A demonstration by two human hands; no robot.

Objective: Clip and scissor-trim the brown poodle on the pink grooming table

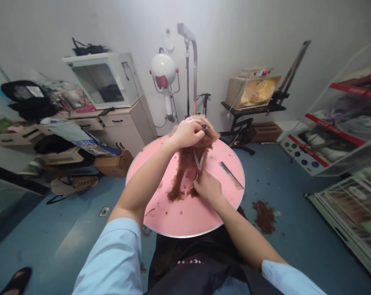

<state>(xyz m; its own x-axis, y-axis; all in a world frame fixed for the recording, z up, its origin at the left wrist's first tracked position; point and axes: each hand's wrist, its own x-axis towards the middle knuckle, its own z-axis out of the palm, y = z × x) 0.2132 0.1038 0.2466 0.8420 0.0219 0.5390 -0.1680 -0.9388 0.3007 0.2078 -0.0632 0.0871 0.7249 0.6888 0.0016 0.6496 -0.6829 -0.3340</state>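
Note:
A small brown dog [184, 166] stands on a round pink grooming table [185, 223], its front toward me. My left hand [190, 133] lies over its head and muzzle, fingers closed around them. In my right hand [208, 188] is a pair of scissors [199, 164], gripped by the finger rings, the blades pointing up and parted in a V against the fur of the chest. A metal comb [231, 175] lies on the table to the right. Loose brown hair tufts are scattered on the tabletop. The dog's hindquarters are hidden behind its front.
Behind the table rises a grooming arm [194, 78] with a hanging strap. A white dryer [163, 69] stands at the wall. Left are a cabinet [121, 131] and boxes; right, a heated box [256, 92] and shelves. Cut hair [264, 217] lies on the blue floor.

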